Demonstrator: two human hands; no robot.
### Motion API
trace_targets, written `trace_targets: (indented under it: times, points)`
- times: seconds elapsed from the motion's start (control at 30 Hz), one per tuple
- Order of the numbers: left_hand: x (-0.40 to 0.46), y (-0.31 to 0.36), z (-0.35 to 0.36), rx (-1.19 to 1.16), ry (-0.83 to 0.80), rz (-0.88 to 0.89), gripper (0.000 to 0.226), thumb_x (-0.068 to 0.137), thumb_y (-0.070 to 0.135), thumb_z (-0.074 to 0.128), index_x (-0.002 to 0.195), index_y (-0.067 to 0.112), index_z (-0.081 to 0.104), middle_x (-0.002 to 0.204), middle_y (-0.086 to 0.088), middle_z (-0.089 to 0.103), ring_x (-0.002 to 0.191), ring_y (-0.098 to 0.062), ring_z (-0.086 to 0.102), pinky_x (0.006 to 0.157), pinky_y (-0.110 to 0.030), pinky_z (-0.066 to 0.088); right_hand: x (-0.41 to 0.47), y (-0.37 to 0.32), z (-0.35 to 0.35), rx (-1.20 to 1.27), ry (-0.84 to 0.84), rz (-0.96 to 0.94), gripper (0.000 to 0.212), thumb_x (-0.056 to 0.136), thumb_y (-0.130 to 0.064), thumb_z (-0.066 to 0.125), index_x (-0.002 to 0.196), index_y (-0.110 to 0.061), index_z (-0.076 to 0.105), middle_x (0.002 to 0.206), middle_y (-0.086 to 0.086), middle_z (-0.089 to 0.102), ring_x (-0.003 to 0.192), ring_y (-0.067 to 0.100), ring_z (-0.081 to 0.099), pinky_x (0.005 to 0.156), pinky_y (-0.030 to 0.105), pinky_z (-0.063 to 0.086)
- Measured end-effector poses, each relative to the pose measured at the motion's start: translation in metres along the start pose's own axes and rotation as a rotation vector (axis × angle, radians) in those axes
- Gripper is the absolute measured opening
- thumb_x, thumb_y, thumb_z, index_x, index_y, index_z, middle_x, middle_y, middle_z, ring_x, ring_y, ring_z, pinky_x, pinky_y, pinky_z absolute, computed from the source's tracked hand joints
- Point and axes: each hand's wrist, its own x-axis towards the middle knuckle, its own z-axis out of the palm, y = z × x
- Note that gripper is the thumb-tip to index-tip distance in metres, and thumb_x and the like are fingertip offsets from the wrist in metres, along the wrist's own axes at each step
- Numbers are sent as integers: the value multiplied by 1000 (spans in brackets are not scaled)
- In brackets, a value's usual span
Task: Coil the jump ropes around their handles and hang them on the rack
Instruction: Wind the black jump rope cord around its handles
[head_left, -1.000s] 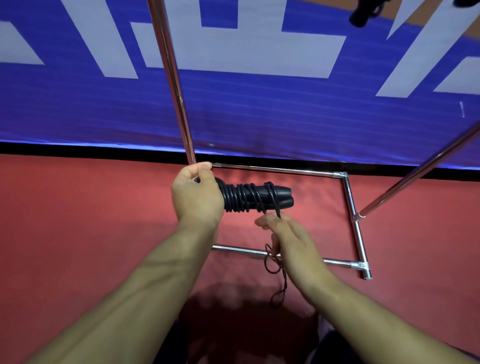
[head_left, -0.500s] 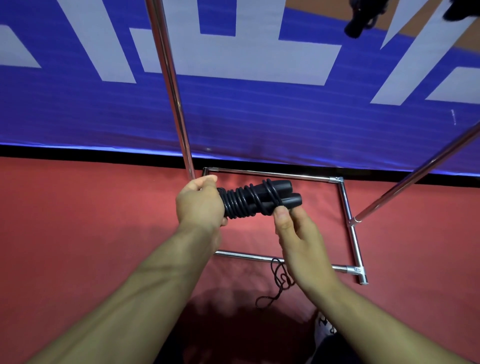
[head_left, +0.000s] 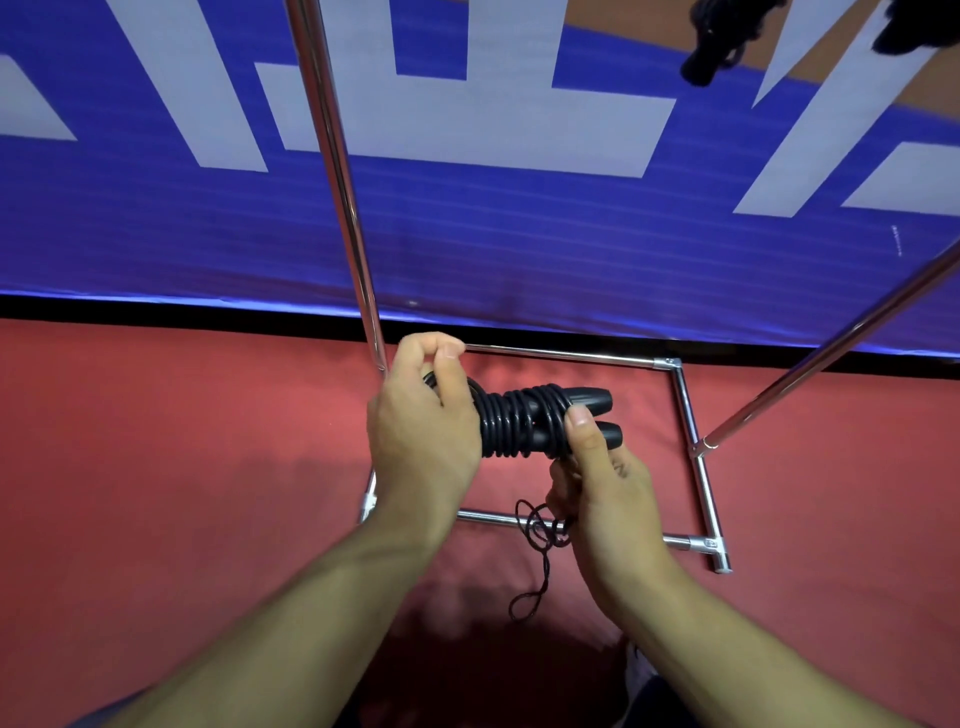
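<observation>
The left hand (head_left: 423, 431) grips one end of the black handles (head_left: 587, 413), held over the rack's floor frame (head_left: 691, 441). The right hand (head_left: 597, 478) pinches the rope (head_left: 511, 423), nearly all coiled. A short tail (head_left: 540, 551) dangles; hanging comes next.

No text, label, brand or number can be read. The blue banner (head_left: 519, 249) running from nine o'clock to three o'clock carries large pale grey shapes, cut off at the top edge, too partial to read as letters. A tiny mark near three o'clock is too small to tell.
</observation>
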Motion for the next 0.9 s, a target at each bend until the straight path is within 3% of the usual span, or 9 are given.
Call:
trace_targets:
  times: [0.13, 0.23, 0.33, 0.4, 0.5, 0.6, 0.73, 0.8, 0.9]
  points:
    - [2, -3, 2, -4, 0, -19, 20, 100, 19, 49, 87, 30, 60, 70, 14, 60, 69, -11, 57, 65, -25, 39, 1, -1, -1, -83, -27, -42, 44, 94, -50, 55, 69, -20, 35, 53, -3, 26, 50, 12, 19, 50, 30, 14]
    - [2, -4, 8, -80, 6, -146, 24, 98, 18, 50, 81, 31, 60, 70, 12, 59, 66, -12, 56, 64, -24, 40, -3, 11, -6, -387, -118, -87, 49, 83, -73, 33, 76, -26, 45, 59, -17, 47, 57, 1, 41, 61, 18, 31]
    - [-3, -3, 11, -121, -12, -213, 25, 97, 16, 52, 80, 30, 62, 74, 11, 62, 68, -14, 57, 70, -29, 47, -11, 24, -8, -661, -277, -79, 66, 75, -89, 13, 72, -35, 52, 75, -20, 57, 77, -2, 52, 78, 20, 40]
    - [0, -5, 11, -145, -28, -256, 24, 97, 17, 53, 80, 29, 63, 71, 9, 61, 64, -14, 56, 69, -32, 49, -10, 20, -10, -718, -359, -101, 52, 87, -77, 16, 75, -46, 55, 76, -29, 56, 80, -8, 51, 79, 14, 37]
    - [12, -5, 3, -156, -5, -259, 24, 96, 21, 54, 77, 30, 65, 67, 8, 59, 60, -16, 53, 65, -33, 47, 1, 10, -20, -847, -440, -239, 39, 96, -54, 29, 97, -33, 61, 85, -26, 58, 89, -10, 53, 78, 8, 38]
    - [19, -5, -3, -166, -6, -269, 24, 96, 23, 55, 76, 31, 67, 65, 9, 58, 61, -17, 54, 67, -38, 50, 7, 15, -23, -931, -488, -375, 31, 100, -42, 34, 100, -23, 58, 90, -16, 59, 88, 5, 55, 80, 22, 43]
    - [15, -2, -6, -170, -163, -322, 26, 96, 22, 56, 76, 32, 70, 59, 12, 54, 53, -16, 49, 57, -34, 45, 8, 24, -30, -1009, -546, -404, 34, 98, -30, 35, 110, -12, 61, 93, -12, 60, 86, 4, 55, 80, 22, 46]
    - [13, 3, -8, -182, -294, -356, 23, 98, 20, 55, 82, 28, 69, 63, 7, 51, 47, -14, 44, 45, -25, 40, 13, 21, -36, -1097, -512, -379, 34, 89, -23, 34, 102, -7, 61, 86, 7, 63, 77, 22, 55, 75, 44, 51]
    - [13, 3, -15, -134, -443, -307, 20, 98, 20, 56, 85, 26, 70, 68, 6, 52, 43, -8, 42, 40, -19, 34, 25, 7, -42, -917, -398, -239, 24, 78, -35, 45, 100, -40, 53, 89, -6, 63, 79, 20, 59, 71, 39, 51]
